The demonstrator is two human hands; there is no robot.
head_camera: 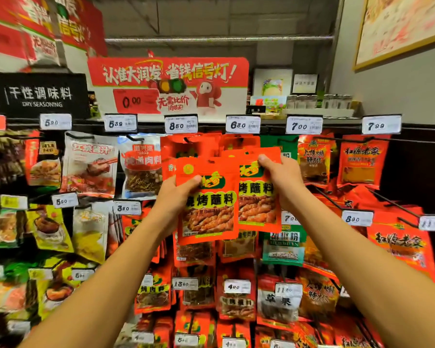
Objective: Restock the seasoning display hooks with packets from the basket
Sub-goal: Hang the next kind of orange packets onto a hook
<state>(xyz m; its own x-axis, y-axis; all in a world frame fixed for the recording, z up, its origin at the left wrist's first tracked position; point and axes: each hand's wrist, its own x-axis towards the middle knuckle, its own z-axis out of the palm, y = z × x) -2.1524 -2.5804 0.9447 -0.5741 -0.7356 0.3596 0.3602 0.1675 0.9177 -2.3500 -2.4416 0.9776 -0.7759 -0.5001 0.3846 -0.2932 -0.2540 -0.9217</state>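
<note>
Up front, a red barbecue dipping-seasoning packet [207,199] is held upright before the top row of the display, its face turned to the camera; the left hand [178,194] grips its left edge, thumb curled over the front near the green logo, the other fingers hidden behind. Just beside it, partly tucked behind its right edge, a second red packet of the same kind [258,194] is gripped by the right hand [280,177], whose thumb presses the front near the top edge while the fingers wrap behind; whether more packets sit behind this one I cannot tell for sure, though further red edges show above it. Both packets are raised close to the hook under the 8.50 price tag [181,123], where matching red packets [186,146] already hang; whether either held packet touches that hook I cannot tell.

Outward, the 6.80 price tag [242,124] sits to the right, with green pepper-powder packets [284,244] lower down; farther right hang red packets under the 7.00 price tag [303,125]. To the left hang braised-sauce packets [89,164] beneath the 5.39 price tag [120,123]. Above the rail stands a red promotional sign [168,84], and at the far left a black "DRY SEASONING" sign [37,95]; small jars [319,101] line the top shelf at right.
</note>
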